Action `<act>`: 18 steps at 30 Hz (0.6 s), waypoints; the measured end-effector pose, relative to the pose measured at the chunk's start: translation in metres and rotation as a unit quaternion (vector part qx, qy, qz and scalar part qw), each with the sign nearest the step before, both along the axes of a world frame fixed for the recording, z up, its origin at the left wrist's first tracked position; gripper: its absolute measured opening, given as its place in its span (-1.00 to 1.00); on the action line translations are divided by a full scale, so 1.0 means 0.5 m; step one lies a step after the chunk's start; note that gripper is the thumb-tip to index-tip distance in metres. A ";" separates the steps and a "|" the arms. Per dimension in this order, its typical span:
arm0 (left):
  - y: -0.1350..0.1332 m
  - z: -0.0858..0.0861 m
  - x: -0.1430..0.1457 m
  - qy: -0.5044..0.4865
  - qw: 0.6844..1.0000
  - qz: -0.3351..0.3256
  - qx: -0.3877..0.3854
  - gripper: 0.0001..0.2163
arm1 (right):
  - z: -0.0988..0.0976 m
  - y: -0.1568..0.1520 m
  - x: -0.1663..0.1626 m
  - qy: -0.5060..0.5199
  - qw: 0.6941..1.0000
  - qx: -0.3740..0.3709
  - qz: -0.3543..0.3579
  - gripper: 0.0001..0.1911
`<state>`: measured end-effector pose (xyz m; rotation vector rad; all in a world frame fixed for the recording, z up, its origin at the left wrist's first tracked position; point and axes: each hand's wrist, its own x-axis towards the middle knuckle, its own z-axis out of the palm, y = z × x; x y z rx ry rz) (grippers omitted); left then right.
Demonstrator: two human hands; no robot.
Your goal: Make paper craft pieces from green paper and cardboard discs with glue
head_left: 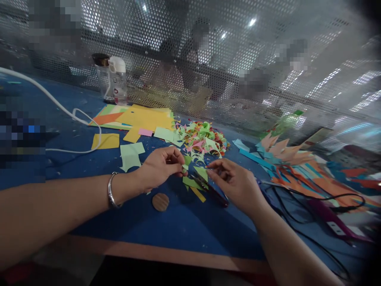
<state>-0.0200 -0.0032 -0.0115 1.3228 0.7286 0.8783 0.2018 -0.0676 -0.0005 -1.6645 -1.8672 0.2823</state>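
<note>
No legible writing. Left hand pinches green paper scrap mid-table; right hand fingers curled beside it, grip unclear. Clear bottle at far edge, contents indistinct

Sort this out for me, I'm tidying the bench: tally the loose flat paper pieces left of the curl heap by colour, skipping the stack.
Yellow pieces: 2
Pale green pieces: 2
Pink piece: 1
Total: 5
The left hand pinches another small green scrap, not counted.
</note>
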 end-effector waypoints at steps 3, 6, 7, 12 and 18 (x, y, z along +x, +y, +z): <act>-0.001 0.002 -0.002 0.009 1.000 -0.005 0.000 -0.90 | -0.007 -0.033 0.067 -0.085 0.995 0.014 -0.059 -0.68; 0.000 0.005 -0.004 0.014 1.000 -0.013 0.009 -0.92 | -0.031 -0.069 0.152 -0.142 0.978 0.008 -0.154 -0.65; 0.000 0.007 -0.005 0.018 1.000 -0.014 0.014 -0.92 | -0.040 -0.078 0.178 -0.152 0.972 -0.001 -0.180 -0.64; 0.001 0.010 -0.008 0.033 0.998 -0.025 0.053 -0.92 | -0.074 -0.096 0.258 -0.144 0.970 -0.025 -0.197 -0.59; 0.008 -0.002 -0.013 0.025 0.998 -0.028 0.057 -0.91 | -0.073 -0.094 0.285 -0.108 0.970 -0.051 -0.213 -0.50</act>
